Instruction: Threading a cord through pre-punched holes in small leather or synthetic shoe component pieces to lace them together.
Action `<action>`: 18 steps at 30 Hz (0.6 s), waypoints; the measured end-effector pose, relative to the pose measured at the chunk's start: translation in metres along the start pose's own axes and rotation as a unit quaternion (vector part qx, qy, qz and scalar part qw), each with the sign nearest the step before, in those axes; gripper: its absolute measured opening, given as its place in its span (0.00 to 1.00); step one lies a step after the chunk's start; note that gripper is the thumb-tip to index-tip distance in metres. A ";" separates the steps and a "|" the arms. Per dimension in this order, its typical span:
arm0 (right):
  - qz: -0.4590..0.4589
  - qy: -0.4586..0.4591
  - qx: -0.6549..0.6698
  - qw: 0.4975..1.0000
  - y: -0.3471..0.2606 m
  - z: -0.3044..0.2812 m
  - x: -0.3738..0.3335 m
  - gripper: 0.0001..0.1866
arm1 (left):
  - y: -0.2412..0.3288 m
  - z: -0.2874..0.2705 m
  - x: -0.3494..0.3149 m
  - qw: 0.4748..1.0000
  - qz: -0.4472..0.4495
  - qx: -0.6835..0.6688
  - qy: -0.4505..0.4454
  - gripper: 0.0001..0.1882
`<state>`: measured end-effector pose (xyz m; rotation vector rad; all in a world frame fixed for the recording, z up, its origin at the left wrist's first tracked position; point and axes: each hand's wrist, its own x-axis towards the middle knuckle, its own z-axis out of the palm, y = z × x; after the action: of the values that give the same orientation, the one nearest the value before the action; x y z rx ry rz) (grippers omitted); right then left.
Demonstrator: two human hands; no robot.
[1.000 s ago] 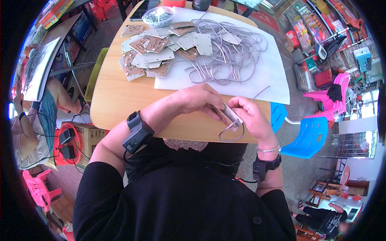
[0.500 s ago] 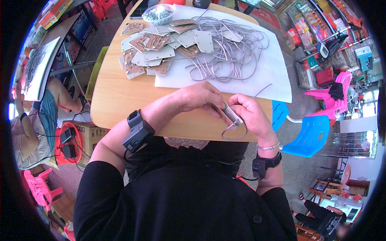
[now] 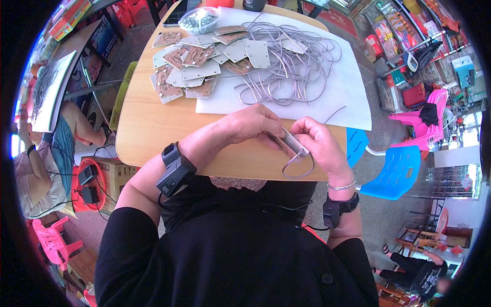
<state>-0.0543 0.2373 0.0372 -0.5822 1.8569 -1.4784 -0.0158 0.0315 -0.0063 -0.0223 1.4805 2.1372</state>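
My left hand (image 3: 257,125) pinches the far-left end of a small flat plate (image 3: 293,143), brown on one face and pale grey on the other. The fingers of my right hand (image 3: 318,142) close on its right side. A thin grey cable (image 3: 298,177) loops below the plate and back up to my right hand; another bit of it sticks out past that hand. Where the cable meets the plate is too small to tell. Beyond my hands lie a heap of similar brown and grey plates (image 3: 192,70) and a tangle of grey cables (image 3: 286,64).
Under the cables a white foam sheet (image 3: 337,110) covers the right of the wooden table (image 3: 148,130). A clear tub of small parts (image 3: 199,21) stands at the back left. Beside the table's right edge is a blue chair (image 3: 391,174). Another person (image 3: 38,174) sits at left.
The plate has turned slightly in my hands, showing more of its grey face. My hands hold almost the same place. At the lower right, a distant person has shifted.
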 end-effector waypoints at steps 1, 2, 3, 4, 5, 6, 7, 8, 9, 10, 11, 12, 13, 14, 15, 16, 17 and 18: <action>0.012 -0.005 -0.007 1.000 -0.001 0.000 0.001 0.05 | -0.001 -0.001 0.000 1.000 -0.001 0.004 -0.005 0.10; 0.024 -0.009 -0.014 1.000 -0.001 0.000 0.001 0.05 | 0.000 0.000 0.000 1.000 -0.001 0.004 -0.005 0.10; 0.025 -0.009 -0.014 1.000 0.000 0.001 0.002 0.05 | 0.001 0.001 -0.001 1.000 -0.006 -0.002 -0.004 0.10; 0.017 -0.008 -0.019 1.000 0.001 0.001 0.002 0.04 | 0.002 0.001 -0.001 1.000 -0.010 -0.007 -0.002 0.10; 0.008 -0.008 -0.024 1.000 0.002 0.001 0.002 0.04 | 0.003 0.002 -0.002 1.000 -0.010 -0.007 -0.002 0.10; 0.009 -0.008 -0.024 1.000 0.002 0.001 0.002 0.04 | 0.004 0.003 -0.003 1.000 -0.012 -0.002 0.001 0.10; 0.006 -0.009 -0.047 0.999 0.002 0.001 0.003 0.04 | 0.004 0.003 -0.003 1.000 -0.014 0.002 0.004 0.10; 0.004 -0.010 -0.070 0.997 0.002 0.001 0.003 0.05 | 0.004 0.003 -0.003 1.000 -0.014 0.002 0.004 0.10; 0.004 -0.010 -0.070 0.997 0.002 0.001 0.002 0.05 | 0.003 0.002 -0.003 1.000 -0.012 0.004 0.003 0.10; -0.001 -0.012 -0.084 0.996 0.001 0.002 0.002 0.05 | 0.003 0.002 -0.002 1.000 -0.009 0.006 0.003 0.10; -0.006 -0.013 -0.099 0.995 0.000 0.002 0.002 0.06 | 0.004 0.002 -0.003 1.000 -0.009 0.006 0.003 0.10; -0.006 -0.013 -0.099 0.995 -0.001 0.002 0.001 0.06 | 0.005 0.003 -0.003 1.000 -0.015 0.014 0.004 0.10; -0.002 -0.015 -0.108 0.994 -0.002 0.002 0.001 0.06 | 0.006 0.004 -0.003 1.000 -0.021 0.022 0.006 0.10; 0.002 -0.018 -0.117 0.993 -0.002 0.002 0.001 0.07 | 0.005 0.004 -0.003 1.000 -0.021 0.022 0.005 0.10; 0.002 -0.018 -0.117 0.993 -0.003 0.002 0.001 0.07 | 0.005 0.003 -0.003 1.000 -0.019 0.022 0.002 0.10; 0.001 -0.025 -0.132 0.991 -0.004 0.002 0.001 0.07 | 0.005 0.003 -0.004 1.000 -0.017 0.021 0.000 0.10; 0.000 -0.032 -0.148 0.989 -0.005 0.002 0.002 0.08 | 0.006 0.003 -0.004 1.000 -0.016 0.021 0.000 0.10; 0.000 -0.032 -0.147 0.989 -0.005 0.002 0.001 0.08 | 0.006 0.003 -0.004 1.000 -0.018 0.016 -0.001 0.10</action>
<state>-0.0539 0.2337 0.0417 -0.7581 2.0395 -1.1774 -0.0140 0.0308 0.0009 -0.0339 1.5014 2.0849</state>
